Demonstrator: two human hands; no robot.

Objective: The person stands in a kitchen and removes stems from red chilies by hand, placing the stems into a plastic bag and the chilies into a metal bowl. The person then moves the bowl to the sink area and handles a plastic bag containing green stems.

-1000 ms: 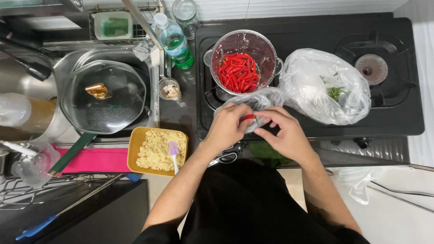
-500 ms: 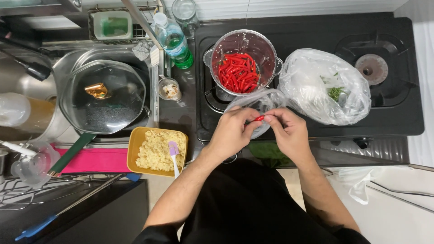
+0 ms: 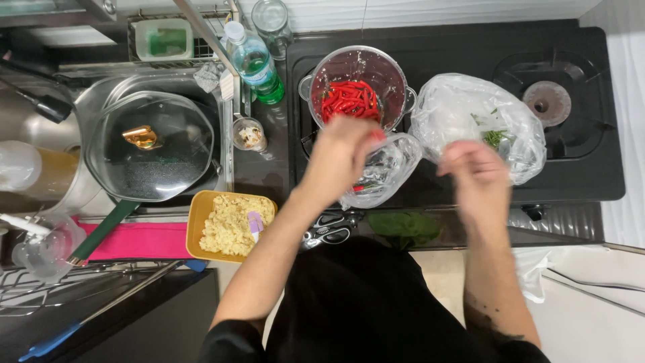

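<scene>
Bowl (image 3: pixel 396 74): clear hard plastic, glossy, slightly scuffed
Chillies (image 3: pixel 349 101): smooth, waxy red skins with a shine
Small bag (image 3: pixel 386 168): thin clear plastic film, crinkled, glinting
Large bag (image 3: pixel 470 114): thin translucent plastic film, creased, cloudy white
Hob (image 3: pixel 591 168): black glass top, glossy and smooth; burner cap dull metal
Pan lid (image 3: pixel 168 161): clear glass, glossy, with a polished brass-coloured metal knob
Sink (image 3: pixel 27 121): brushed stainless steel, satin sheen
Tray (image 3: pixel 195 228): yellow plastic, smooth, semi-matt; holds a coarse, crumbly pale mash
Bottle (image 3: pixel 252 60): clear plastic, glossy
Mat (image 3: pixel 144 240): pink, matt; material cannot be told
Scissors (image 3: pixel 329 228): shiny metal blades, black plastic handles
</scene>
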